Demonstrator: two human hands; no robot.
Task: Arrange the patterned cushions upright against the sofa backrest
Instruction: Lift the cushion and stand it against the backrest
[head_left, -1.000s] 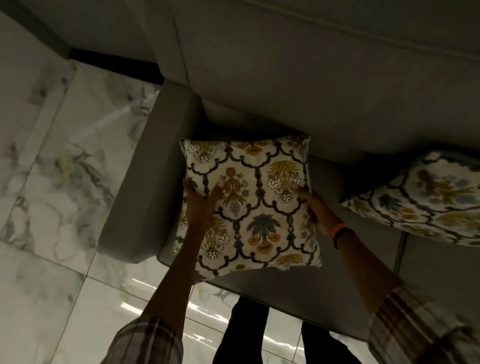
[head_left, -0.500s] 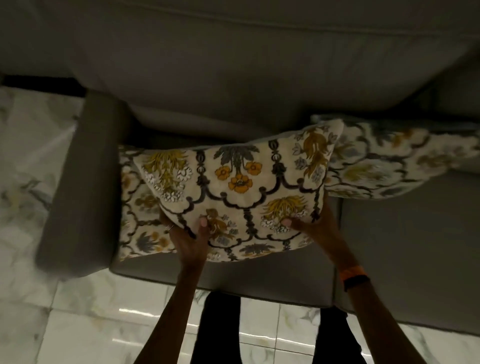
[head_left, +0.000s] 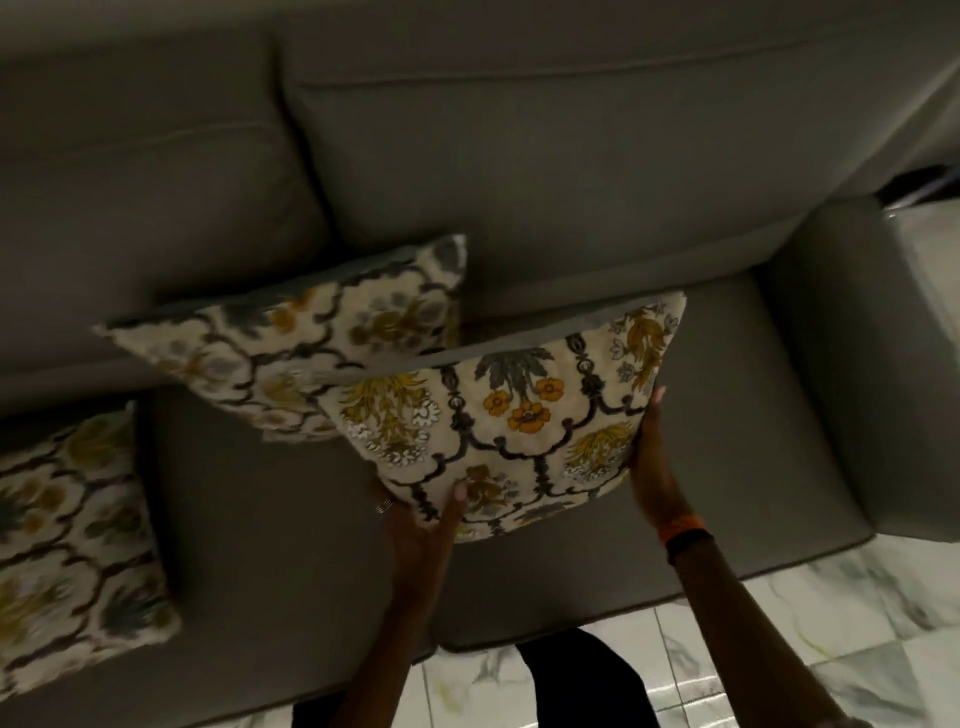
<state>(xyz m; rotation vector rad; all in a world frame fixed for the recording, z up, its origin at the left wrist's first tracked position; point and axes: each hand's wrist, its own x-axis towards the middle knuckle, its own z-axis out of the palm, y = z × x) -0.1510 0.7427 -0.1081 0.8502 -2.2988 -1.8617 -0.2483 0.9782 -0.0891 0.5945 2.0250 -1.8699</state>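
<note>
I hold a cream cushion (head_left: 524, 415) with a dark lattice and yellow flowers above the right seat of the grey sofa (head_left: 571, 171). My left hand (head_left: 423, 525) grips its lower left corner. My right hand (head_left: 652, 467) clasps its right edge. The cushion tilts toward the backrest without touching it. A second patterned cushion (head_left: 291, 343) leans against the backrest just to its left, partly overlapped by the held one. A third patterned cushion (head_left: 67, 540) lies flat on the left seat.
The sofa's right armrest (head_left: 852, 374) stands close beside the held cushion. White marble floor tiles (head_left: 810, 623) show in front of the seat and to the far right. My dark trouser legs are at the bottom edge.
The view has swung from the sofa's left end to its right end. The cushion has travelled with both hands to the right seat, past another cushion now on its left.
</note>
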